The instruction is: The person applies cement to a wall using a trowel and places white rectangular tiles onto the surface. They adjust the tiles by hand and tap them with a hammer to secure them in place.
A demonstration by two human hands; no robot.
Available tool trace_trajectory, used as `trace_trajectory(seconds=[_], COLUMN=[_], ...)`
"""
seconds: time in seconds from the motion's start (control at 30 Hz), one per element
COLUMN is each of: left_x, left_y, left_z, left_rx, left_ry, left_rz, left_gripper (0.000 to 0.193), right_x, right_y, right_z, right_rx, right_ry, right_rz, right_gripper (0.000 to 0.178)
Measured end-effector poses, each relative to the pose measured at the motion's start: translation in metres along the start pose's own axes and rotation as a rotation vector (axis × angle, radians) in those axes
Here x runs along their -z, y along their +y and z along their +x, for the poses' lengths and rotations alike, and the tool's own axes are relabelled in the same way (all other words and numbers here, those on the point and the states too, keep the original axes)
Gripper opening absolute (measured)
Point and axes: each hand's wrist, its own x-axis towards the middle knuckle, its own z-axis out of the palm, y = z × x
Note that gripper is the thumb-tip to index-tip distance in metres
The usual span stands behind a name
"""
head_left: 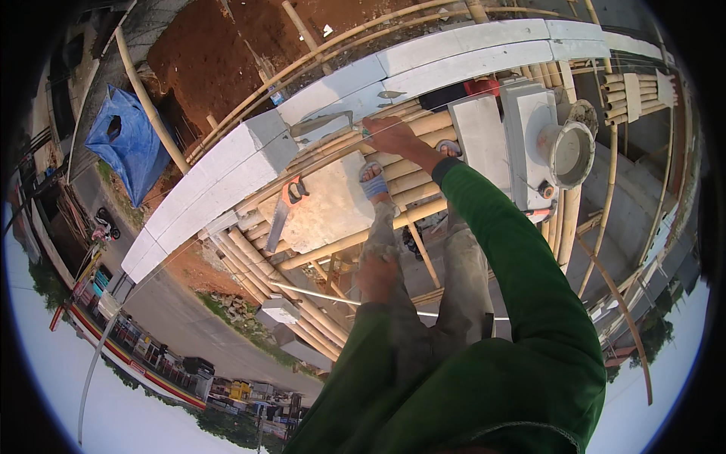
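Note:
My right hand (392, 138) reaches forward to the inner side of a curved wall of pale blocks (333, 85). Its fingers are bent together beside a thin string (423, 108); what they hold is too small to make out. Just left of the fingers, a grey mortar-like patch (321, 125) shows on the wall. My left hand (378, 278) hangs by my left leg, its fingers blurred. A handsaw with an orange handle (294, 191) lies on a pale board (333, 204) near my sandalled left foot (372, 176).
Bamboo poles (420, 181) form the platform underfoot, with gaps between them. To the right are loose pale blocks (484, 140), a bucket (569, 153) and a tool with an orange part (544, 189). A road (181, 310) lies far below at left.

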Motion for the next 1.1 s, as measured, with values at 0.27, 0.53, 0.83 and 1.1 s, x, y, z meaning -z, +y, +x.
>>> trace_trajectory(seconds=[0.27,0.53,0.83,1.1], left_x=[-0.007,-0.026,-0.026,-0.031], left_y=[-0.006,0.001,0.017,0.021], left_z=[0.005,0.004,-0.002,-0.011], left_rx=[-0.038,-0.099,-0.085,-0.095], left_ry=[0.015,0.203,0.119,0.124], left_rz=[0.030,0.134,0.213,0.202], left_gripper=[0.061,0.053,0.051,0.043], right_x=[0.034,0.050,0.047,0.049], right_y=[0.068,0.137,0.178,0.197], right_z=[-0.019,-0.046,-0.063,-0.068], right_rx=[-0.015,0.057,-0.041,-0.150], right_ry=[-0.027,0.133,0.167,0.194], right_rz=[-0.213,-0.308,-0.297,-0.243], right_gripper=[0.036,0.036,0.040,0.038])
